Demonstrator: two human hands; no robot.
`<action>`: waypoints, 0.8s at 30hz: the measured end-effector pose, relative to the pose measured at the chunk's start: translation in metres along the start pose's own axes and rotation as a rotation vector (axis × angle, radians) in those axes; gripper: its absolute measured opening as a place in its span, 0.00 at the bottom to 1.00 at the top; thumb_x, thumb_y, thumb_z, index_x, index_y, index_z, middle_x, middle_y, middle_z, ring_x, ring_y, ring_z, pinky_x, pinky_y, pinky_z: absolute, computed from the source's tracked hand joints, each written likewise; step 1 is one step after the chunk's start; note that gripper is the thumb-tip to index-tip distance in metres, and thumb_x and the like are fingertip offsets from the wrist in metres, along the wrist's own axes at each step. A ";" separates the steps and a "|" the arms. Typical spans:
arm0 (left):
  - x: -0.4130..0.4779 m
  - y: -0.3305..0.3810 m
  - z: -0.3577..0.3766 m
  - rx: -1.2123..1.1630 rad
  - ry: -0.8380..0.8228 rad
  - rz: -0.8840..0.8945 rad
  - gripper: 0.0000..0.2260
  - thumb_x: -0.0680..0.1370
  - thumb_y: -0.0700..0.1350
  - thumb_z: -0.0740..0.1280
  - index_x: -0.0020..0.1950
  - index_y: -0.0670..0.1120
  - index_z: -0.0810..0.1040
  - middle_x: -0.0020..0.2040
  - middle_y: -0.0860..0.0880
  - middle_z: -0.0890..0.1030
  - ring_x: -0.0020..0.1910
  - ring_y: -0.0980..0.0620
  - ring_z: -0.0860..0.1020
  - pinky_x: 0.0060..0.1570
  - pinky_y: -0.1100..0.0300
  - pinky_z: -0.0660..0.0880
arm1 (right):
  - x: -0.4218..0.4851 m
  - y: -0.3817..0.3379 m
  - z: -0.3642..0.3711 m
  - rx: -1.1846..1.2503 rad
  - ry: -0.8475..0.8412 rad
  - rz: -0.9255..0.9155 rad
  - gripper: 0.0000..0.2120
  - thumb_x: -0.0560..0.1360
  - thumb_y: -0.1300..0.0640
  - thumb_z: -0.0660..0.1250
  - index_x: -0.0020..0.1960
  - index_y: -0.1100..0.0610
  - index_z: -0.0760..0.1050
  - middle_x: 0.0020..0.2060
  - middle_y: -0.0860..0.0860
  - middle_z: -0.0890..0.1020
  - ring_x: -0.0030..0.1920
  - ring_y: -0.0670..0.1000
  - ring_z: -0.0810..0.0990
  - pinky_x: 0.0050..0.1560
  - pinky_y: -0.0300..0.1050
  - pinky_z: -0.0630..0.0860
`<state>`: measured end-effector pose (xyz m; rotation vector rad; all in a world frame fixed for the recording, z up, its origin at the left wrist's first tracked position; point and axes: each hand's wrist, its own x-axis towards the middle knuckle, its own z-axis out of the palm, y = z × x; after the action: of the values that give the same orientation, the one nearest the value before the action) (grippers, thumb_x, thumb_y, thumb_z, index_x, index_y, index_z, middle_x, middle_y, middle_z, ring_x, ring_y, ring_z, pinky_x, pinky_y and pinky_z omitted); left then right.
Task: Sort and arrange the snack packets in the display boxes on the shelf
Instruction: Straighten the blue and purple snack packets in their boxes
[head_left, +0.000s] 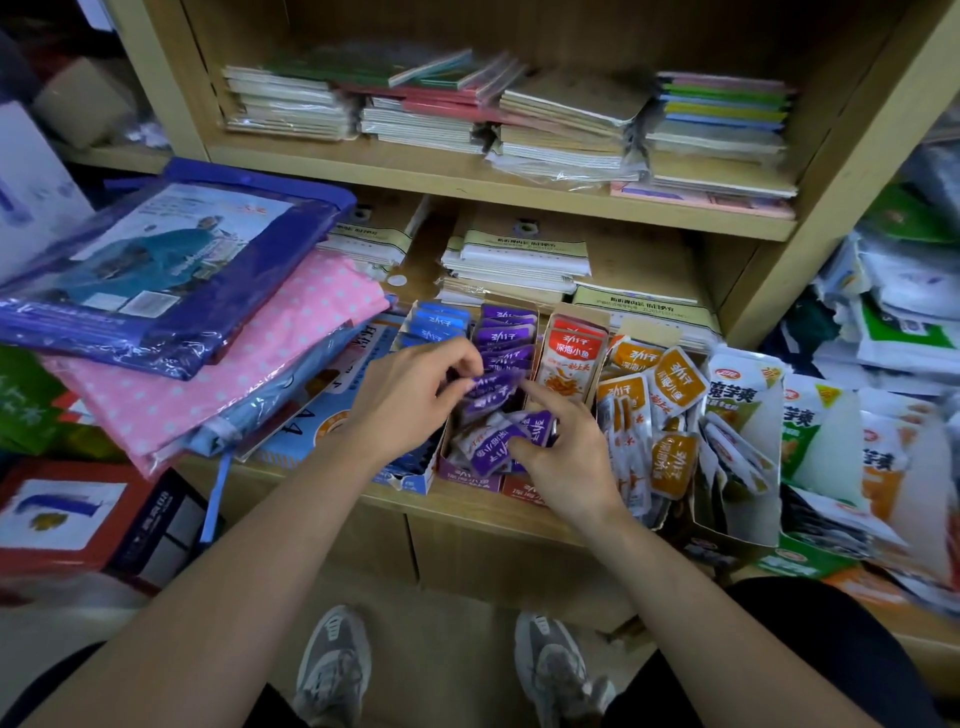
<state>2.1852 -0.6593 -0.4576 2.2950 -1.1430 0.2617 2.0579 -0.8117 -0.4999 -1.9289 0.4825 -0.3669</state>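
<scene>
**Snack packets (501, 364): squaring up the purple row**

I am partway through the purple box (467, 480), which stands at the front edge of the shelf (457, 506) between the blue box (415, 483) on its left and the red box (524, 493) on its right. At the back of the box the packets stand in a fairly neat file. Toward the front they lean and then fall into a heap of loose packets (488, 452).

My left hand (410, 395) is curled in from the left side, and its fingertips pinch the leaning packets in the middle of the row. My right hand (566, 457) lies over the front of the box. The forefinger reaches straight toward the packets that my left hand holds, while the thumb and the other curled fingers appear to grip one of the loose packets.

As I judge it, this is the tidying step: stand the row upright, then feed the heap in behind it. The next move calls for the left hand to hold the row back so that a gap opens. The right hand must then lift its packet, turn it to face the same way as the others and slide it in on edge. The wrappers look slippery, so a light pinch may let the row topple.

The orange packets (670, 384), jumbled near the right end of the shelf, are not yet sorted.
</scene>
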 end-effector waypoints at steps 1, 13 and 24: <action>0.001 -0.001 0.000 -0.011 0.029 -0.010 0.06 0.78 0.43 0.71 0.49 0.55 0.79 0.40 0.64 0.76 0.35 0.63 0.74 0.31 0.69 0.61 | 0.000 0.001 0.000 0.011 -0.008 0.004 0.30 0.76 0.62 0.72 0.72 0.41 0.70 0.67 0.49 0.69 0.67 0.53 0.73 0.52 0.53 0.84; 0.008 -0.016 0.004 -0.084 -0.039 -0.042 0.03 0.76 0.48 0.73 0.48 0.52 0.86 0.50 0.58 0.80 0.44 0.59 0.76 0.45 0.52 0.78 | 0.000 0.000 -0.003 0.005 0.036 0.010 0.28 0.76 0.59 0.72 0.73 0.46 0.69 0.67 0.48 0.72 0.64 0.50 0.77 0.50 0.49 0.84; 0.003 -0.008 -0.004 -0.183 -0.227 0.024 0.07 0.78 0.54 0.69 0.53 0.57 0.86 0.50 0.60 0.76 0.55 0.57 0.72 0.57 0.53 0.71 | -0.004 -0.009 0.001 0.054 0.084 0.017 0.34 0.72 0.43 0.75 0.73 0.52 0.68 0.62 0.45 0.76 0.53 0.38 0.77 0.45 0.29 0.78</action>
<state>2.1931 -0.6553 -0.4560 2.1898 -1.2503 -0.0947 2.0563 -0.8061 -0.4917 -1.8612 0.5388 -0.4469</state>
